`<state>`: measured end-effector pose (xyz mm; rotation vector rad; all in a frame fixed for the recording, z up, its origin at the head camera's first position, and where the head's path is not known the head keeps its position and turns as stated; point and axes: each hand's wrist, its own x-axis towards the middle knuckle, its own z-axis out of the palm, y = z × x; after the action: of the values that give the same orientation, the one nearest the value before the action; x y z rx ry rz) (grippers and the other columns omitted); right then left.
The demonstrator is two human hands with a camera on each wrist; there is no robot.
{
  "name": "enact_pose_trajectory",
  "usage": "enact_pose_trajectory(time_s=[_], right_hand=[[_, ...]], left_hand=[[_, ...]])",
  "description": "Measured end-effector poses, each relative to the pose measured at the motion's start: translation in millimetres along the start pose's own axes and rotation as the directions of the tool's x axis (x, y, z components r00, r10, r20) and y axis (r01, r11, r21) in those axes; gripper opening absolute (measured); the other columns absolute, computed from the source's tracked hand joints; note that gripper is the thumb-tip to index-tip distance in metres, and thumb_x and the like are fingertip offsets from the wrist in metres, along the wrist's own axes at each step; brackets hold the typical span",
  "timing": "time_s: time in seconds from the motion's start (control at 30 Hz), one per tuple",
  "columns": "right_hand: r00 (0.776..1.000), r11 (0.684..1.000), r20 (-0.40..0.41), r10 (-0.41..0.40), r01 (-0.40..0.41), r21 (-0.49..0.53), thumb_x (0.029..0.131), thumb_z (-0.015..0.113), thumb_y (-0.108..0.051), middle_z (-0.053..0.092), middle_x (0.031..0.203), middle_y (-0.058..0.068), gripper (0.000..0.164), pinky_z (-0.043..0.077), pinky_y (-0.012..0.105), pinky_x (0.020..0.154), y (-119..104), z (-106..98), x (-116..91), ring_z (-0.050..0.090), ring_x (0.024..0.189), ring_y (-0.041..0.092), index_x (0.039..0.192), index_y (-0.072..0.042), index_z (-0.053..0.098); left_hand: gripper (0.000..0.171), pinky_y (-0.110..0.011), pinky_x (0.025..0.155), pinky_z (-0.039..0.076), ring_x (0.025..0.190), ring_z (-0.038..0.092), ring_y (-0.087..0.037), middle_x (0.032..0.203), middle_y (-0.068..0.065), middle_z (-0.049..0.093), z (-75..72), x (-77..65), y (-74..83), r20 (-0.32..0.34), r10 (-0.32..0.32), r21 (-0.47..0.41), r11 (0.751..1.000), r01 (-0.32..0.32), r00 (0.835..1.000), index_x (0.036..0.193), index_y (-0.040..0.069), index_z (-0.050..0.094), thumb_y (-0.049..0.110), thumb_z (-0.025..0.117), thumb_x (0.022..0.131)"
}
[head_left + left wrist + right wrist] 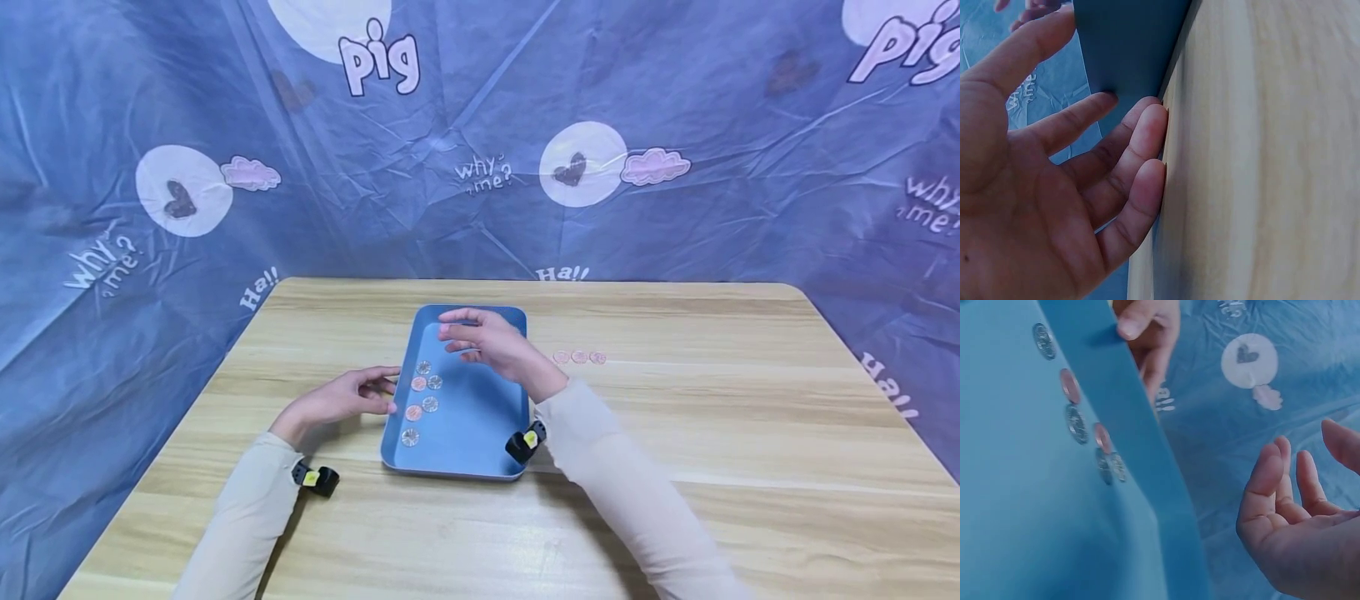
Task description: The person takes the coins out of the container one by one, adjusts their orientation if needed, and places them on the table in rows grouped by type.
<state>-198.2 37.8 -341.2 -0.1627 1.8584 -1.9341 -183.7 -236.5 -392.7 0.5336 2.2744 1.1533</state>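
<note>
A shallow blue tray point(472, 433) lies on the table. Several small round coin-like discs, some silver point(410, 437) and two pinkish-copper point(413, 412), rest inside along its left side. My left hand point(337, 400) is at the tray's left wall. In the left wrist view its thumb point(1041, 40) reaches the rim, the index fingertip touches the outer wall, and the other fingers bend loosely near the tabletop. My right hand point(487, 342) hovers over the far part of the tray, fingers loosely bent and apart, holding nothing; the right wrist view also shows its fingers point(1266, 481).
Three pinkish discs point(580, 357) lie in a row on the wooden table point(712, 433), right of the tray. A blue printed cloth point(465, 208) hangs behind the table and along its sides. Each wrist bears a small black camera point(321, 480).
</note>
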Motion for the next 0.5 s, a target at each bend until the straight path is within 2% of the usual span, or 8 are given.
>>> enact_pose_trajectory(time_s=[0.2, 0.23, 0.37, 0.5], right_hand=[[0.996, 0.999, -0.086, 0.016, -0.012, 0.047, 0.095, 0.060, -0.017, 0.065, 0.112, 0.007, 0.039, 0.047, 0.045, 0.096, 12.6, 7.2, 15.0, 0.063, 0.088, 0.015, 0.131, -0.003, 0.054], [0.995, 0.998, -0.099, 0.020, -0.015, 0.055, 0.095, 0.061, -0.017, 0.064, 0.111, 0.006, 0.040, 0.047, 0.044, 0.095, 14.1, 8.3, 16.9, 0.063, 0.092, 0.018, 0.131, -0.003, 0.054], [0.991, 0.999, -0.131, 0.027, -0.021, 0.047, 0.095, 0.060, -0.018, 0.060, 0.127, 0.015, 0.038, 0.047, 0.043, 0.092, 20.3, 12.5, 23.9, 0.060, 0.106, 0.030, 0.130, -0.003, 0.056], [0.988, 0.999, -0.150, 0.035, -0.034, 0.010, 0.094, 0.062, -0.018, 0.060, 0.126, 0.014, 0.035, 0.049, 0.036, 0.084, 25.5, 15.4, 28.4, 0.059, 0.097, 0.026, 0.126, -0.004, 0.057]], left_hand=[[0.075, -0.039, 0.100, 0.045, 0.113, 0.057, -0.027, 0.130, -0.020, 0.056, -1.0, 0.1, 0.5, -0.003, -0.001, -0.004, 1.000, 0.001, 1.000, 0.148, 0.002, 0.034, 0.026, 0.071, 0.088], [0.075, -0.039, 0.100, 0.045, 0.113, 0.056, -0.027, 0.131, -0.020, 0.056, -1.0, 0.3, 0.1, 0.000, -0.001, -0.005, 1.000, 0.001, 1.000, 0.148, 0.002, 0.034, 0.026, 0.071, 0.088], [0.076, -0.038, 0.100, 0.045, 0.113, 0.056, -0.027, 0.131, -0.021, 0.055, -1.0, 0.3, -1.3, 0.007, -0.005, -0.007, 1.000, 0.005, 1.000, 0.149, 0.001, 0.032, 0.027, 0.070, 0.088], [0.076, -0.038, 0.099, 0.045, 0.113, 0.056, -0.027, 0.131, -0.021, 0.055, -0.9, 0.1, -1.3, 0.007, -0.011, -0.008, 1.000, 0.011, 1.000, 0.149, 0.002, 0.032, 0.027, 0.070, 0.088]])
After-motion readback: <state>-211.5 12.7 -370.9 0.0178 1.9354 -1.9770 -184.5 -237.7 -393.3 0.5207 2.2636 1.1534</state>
